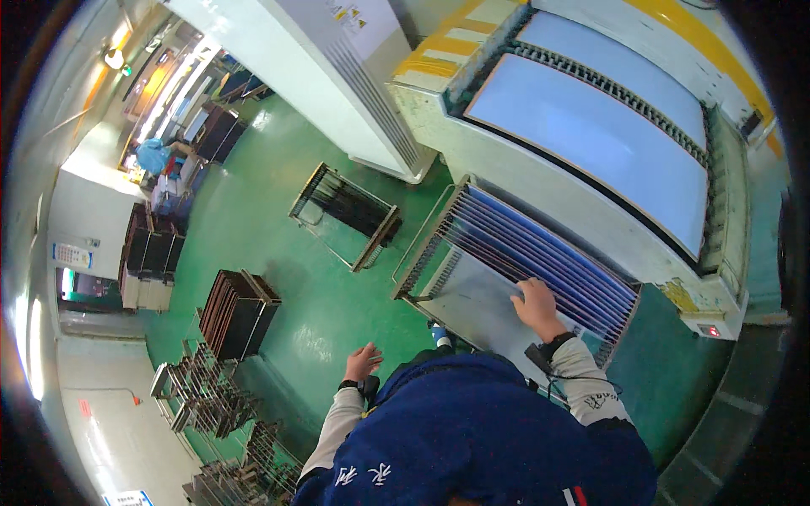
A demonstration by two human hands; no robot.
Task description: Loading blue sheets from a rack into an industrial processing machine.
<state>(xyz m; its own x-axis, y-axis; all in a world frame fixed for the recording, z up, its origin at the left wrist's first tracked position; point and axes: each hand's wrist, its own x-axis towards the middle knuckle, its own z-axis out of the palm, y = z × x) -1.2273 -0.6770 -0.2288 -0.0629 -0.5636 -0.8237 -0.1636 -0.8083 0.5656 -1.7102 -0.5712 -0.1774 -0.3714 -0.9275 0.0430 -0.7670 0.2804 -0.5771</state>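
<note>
In front of me stands a metal rack (416, 253) with several thin flat panels (540, 240) on edge in a row, bluish on their faces. Over the near side of the row is my right hand (537, 305), its fingers loosely stretched and nothing visible in them; whether it touches a panel edge I cannot tell. A pale grey flat surface (477, 297) lies in the near part of the rack, left of that hand. My left hand (363, 363) hangs beside my body above the green floor, empty, with its fingers partly spread.
Beyond the rack, a large machine (540, 160) carries white-blue panels (591, 126) on a roller bed. A tall white cabinet (337, 76) stands left of it. A smaller rack (350, 211), stacked dark panels (239, 316) and several empty racks (207, 388) stand leftward. Another person (153, 157) is far left.
</note>
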